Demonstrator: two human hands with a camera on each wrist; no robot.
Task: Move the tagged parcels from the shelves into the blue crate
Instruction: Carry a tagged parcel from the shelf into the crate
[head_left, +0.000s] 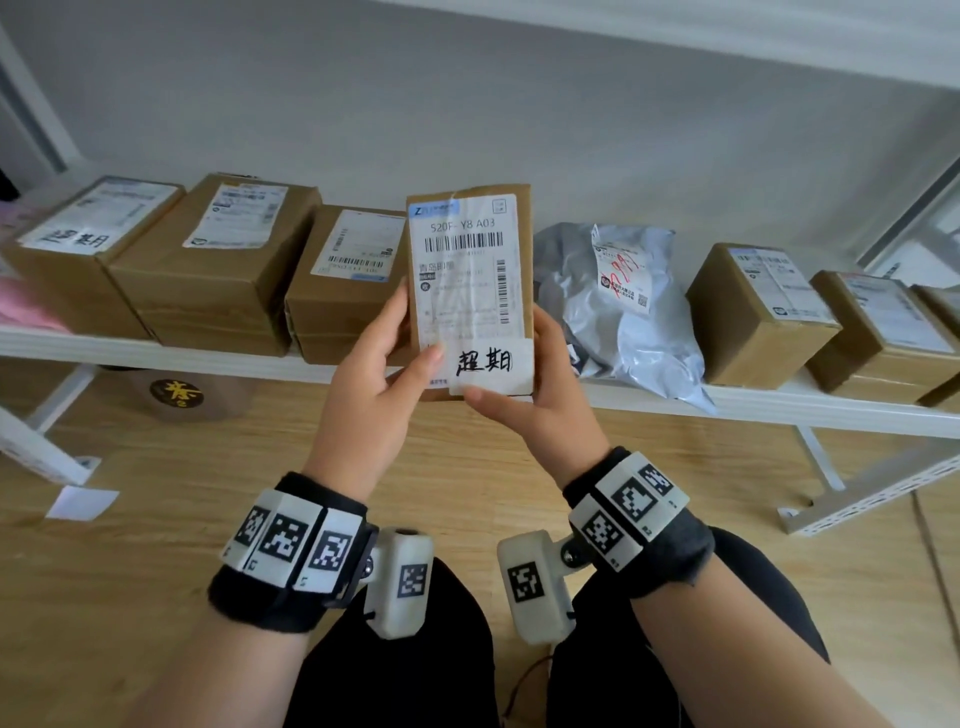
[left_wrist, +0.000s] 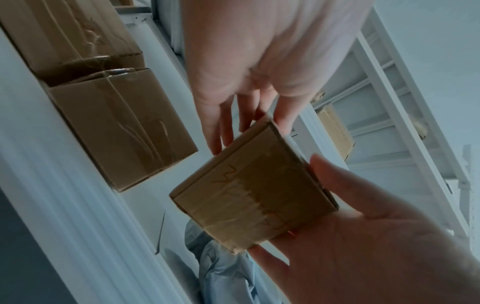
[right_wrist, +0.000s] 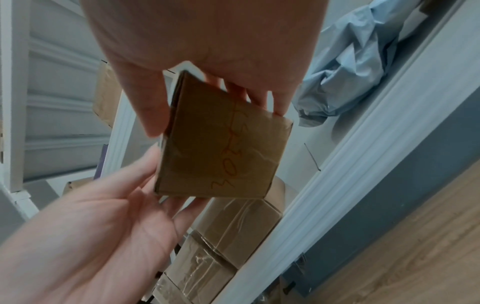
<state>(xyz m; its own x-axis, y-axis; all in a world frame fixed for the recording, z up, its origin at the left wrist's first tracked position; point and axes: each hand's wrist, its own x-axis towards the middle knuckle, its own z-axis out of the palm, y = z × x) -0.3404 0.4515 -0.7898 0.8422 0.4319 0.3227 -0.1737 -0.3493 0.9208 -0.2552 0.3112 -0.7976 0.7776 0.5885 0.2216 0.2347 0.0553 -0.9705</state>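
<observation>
Both hands share the load: your left hand (head_left: 375, 384) and right hand (head_left: 524, 400) pinch the small tagged parcel (head_left: 470, 280) by its lower edges, label tilted toward you, likely to read its handwritten tag (head_left: 488, 364), just clear of the shelf (head_left: 208, 358) beyond your fingers.

A small brown parcel (right_wrist: 223, 152) with red handwriting sat between the right hand (right_wrist: 207, 47) above and the left hand (right_wrist: 109, 230) below; both gripped its edges; taped boxes (right_wrist: 228, 242) lay beneath.
</observation>
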